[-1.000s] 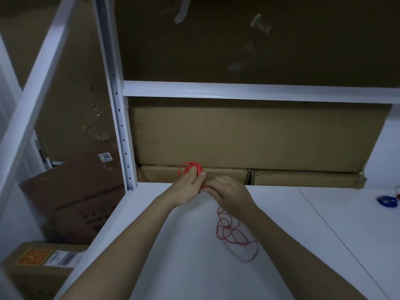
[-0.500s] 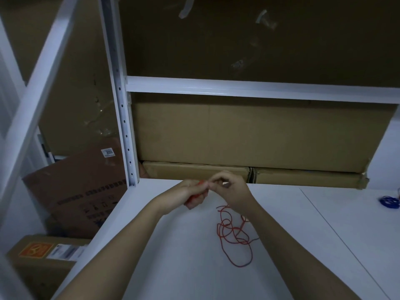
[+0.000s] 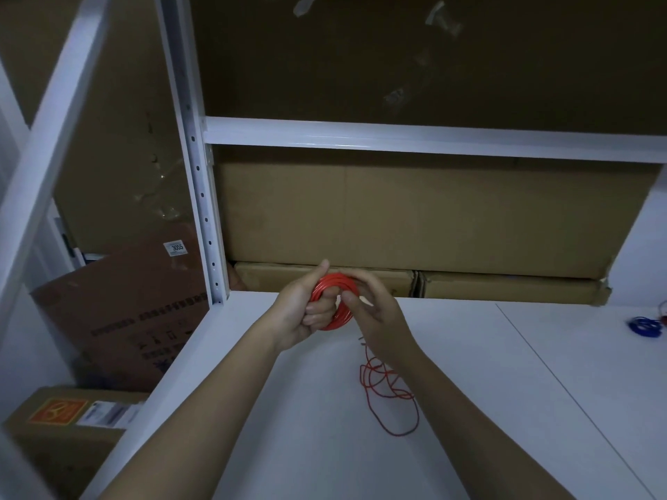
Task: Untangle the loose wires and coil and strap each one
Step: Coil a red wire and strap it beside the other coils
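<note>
Two hands meet over the far middle of the white tabletop (image 3: 469, 409), sharing one thin red plastic-coated wire (image 3: 334, 304). Most of it is already wound into a tight round coil held upright above the table. The left hand (image 3: 301, 312) has its fingers curled through the ring with the thumb raised behind it. The right hand (image 3: 375, 312) pinches the coil's near right edge, feeding the strand. A loose tail (image 3: 388, 395) hangs from under the right wrist and lies in overlapping loops on the table just near of the hands.

Those loops are the main risk: pulled in quickly, they could cinch into a knot or drag as a clump. A slack left grip could likely let the springy turns fan open. No strap is visible, so freeing a hand to find one may undo the coil.

A small blue wire bundle (image 3: 644, 326) lies at the far right edge.
</note>
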{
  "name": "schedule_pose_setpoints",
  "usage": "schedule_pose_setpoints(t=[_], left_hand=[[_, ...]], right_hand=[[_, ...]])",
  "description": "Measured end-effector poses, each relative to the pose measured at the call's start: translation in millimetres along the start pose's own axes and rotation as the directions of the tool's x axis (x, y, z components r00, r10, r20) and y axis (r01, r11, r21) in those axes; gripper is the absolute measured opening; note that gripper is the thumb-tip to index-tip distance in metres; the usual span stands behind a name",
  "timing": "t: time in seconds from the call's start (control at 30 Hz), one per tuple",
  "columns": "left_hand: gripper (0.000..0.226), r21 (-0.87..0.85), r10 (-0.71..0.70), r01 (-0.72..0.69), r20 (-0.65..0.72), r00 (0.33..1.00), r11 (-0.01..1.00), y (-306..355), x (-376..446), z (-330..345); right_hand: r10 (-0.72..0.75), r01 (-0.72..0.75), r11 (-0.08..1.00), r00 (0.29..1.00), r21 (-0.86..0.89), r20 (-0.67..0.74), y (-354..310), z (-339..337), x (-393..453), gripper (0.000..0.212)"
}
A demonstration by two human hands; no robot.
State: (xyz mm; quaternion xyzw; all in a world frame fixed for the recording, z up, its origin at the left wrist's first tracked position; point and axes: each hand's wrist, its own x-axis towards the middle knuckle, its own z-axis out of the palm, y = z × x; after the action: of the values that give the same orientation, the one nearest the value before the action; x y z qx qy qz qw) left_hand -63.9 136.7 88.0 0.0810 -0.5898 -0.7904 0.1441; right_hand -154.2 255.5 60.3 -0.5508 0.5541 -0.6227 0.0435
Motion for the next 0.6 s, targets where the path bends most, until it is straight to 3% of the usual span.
schedule_pose_setpoints(t=[0.13, 0.2, 0.3, 0.47, 0.6], left_hand=[[0.064, 0.018, -0.053, 0.054, -0.010, 0.999, 0.998, -1, 1, 1], [0.064, 0.225, -0.007, 0.033, -0.119, 0.993, 0.974, -5, 4, 1], [0.064, 0.556, 0.175, -0.008, -0.248, 0.953, 0.831, -10, 7, -3], [0.058, 0.573, 0.059, 0.038, -0.149, 0.987, 0.819, -21, -4, -14], [0.030, 0.779, 0.260, -0.070, -0.122, 0.958, 0.623, -40, -11, -11]], right_hand=[[0.024, -0.036, 0.993, 0.994, -0.111, -0.107, 1, 6, -2, 0.029], [0.058, -0.080, 0.989, 0.983, -0.123, -0.176, 4, 9, -4, 0.028], [0.106, -0.148, 0.978, 0.960, -0.146, -0.260, 11, 15, -7, 0.026], [0.076, -0.158, 0.953, 0.951, -0.257, -0.300, 17, 19, -13, 0.020], [0.154, -0.221, 0.962, 0.926, -0.164, -0.344, 15, 24, -18, 0.020]])
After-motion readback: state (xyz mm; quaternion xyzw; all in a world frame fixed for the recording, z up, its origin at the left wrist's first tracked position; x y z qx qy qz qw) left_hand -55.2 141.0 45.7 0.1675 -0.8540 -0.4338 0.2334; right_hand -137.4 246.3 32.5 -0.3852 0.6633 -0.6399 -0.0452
